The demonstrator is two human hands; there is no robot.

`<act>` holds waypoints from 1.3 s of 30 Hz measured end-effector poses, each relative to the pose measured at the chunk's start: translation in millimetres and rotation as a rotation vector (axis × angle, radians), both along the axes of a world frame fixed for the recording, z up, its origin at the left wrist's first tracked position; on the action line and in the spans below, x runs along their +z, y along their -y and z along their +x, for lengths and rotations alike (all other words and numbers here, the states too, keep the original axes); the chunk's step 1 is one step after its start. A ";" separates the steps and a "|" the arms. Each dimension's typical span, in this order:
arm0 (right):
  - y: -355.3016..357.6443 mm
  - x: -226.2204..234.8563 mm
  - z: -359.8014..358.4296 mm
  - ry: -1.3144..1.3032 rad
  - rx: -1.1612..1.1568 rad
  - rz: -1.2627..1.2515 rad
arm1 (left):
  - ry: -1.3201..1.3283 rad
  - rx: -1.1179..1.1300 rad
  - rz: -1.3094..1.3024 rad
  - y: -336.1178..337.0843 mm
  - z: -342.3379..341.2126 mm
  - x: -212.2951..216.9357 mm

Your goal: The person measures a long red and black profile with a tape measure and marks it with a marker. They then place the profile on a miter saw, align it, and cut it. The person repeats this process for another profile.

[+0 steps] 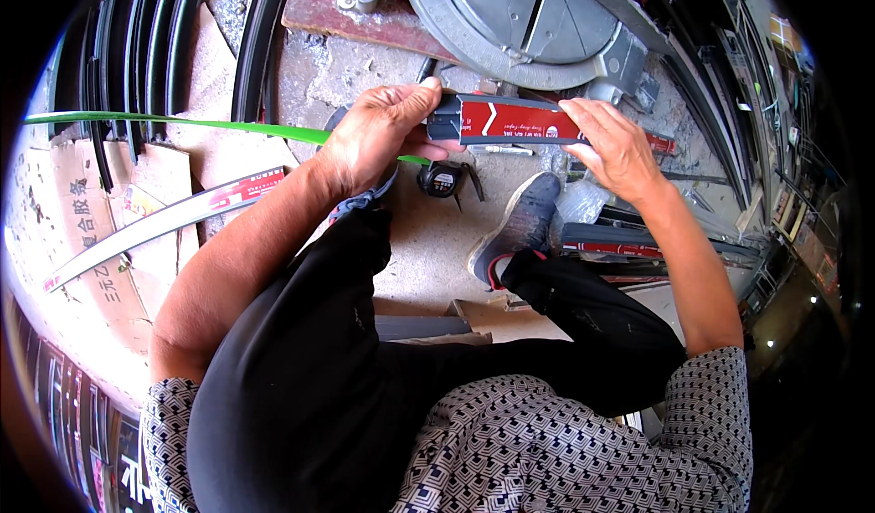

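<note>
In front of me lies a dark grey channelled profile (pixel 444 123) with red printed film (pixel 519 119) on its face, held level between both hands. My left hand (pixel 387 130) grips its left end, thumb on top and fingers beneath. My right hand (pixel 615 144) is closed around it farther right, its fingers over the top edge. A thin bright green strip (pixel 228 127) runs in from the left, goes behind my left hand and shows again just below it; whether that hand also holds it I cannot tell. A black tape measure (pixel 439 179) sits on the floor below the profile.
Beyond my hands stands a grey metal saw base (pixel 519 21) with a round slotted table. Long black profiles (pixel 164 48) lie at the left, more (pixel 711 103) at the right. A white-and-red strip (pixel 164 226) rests on flattened cardboard (pixel 91 176). My shoe (pixel 519 226) is below the profile.
</note>
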State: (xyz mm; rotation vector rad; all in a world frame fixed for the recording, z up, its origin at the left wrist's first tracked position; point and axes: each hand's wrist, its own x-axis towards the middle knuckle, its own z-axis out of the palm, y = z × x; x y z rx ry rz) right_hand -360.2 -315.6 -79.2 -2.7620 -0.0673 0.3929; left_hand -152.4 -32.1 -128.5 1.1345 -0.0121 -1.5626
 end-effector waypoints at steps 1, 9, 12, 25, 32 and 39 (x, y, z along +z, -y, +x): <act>-0.5 -0.5 -0.7 0.014 0.007 -0.014 | -0.002 -0.002 -0.008 -0.1 -0.1 -1.0; -3.3 0.5 -4.9 0.040 0.013 -0.056 | -0.031 0.045 -0.003 -0.5 -0.7 -4.0; -6.9 0.1 -5.5 0.072 0.017 -0.089 | -0.026 0.053 0.000 -0.5 -1.4 -4.4; -13.4 -6.5 -12.1 0.155 0.021 -0.128 | 0.007 0.000 0.019 -1.1 -2.2 -7.7; -11.1 -7.6 -10.0 0.112 0.007 -0.108 | 0.013 -0.016 -0.019 0.8 -0.8 -0.9; -2.7 -1.9 -6.1 0.060 0.025 -0.019 | 0.002 0.000 -0.007 0.4 -1.0 -3.8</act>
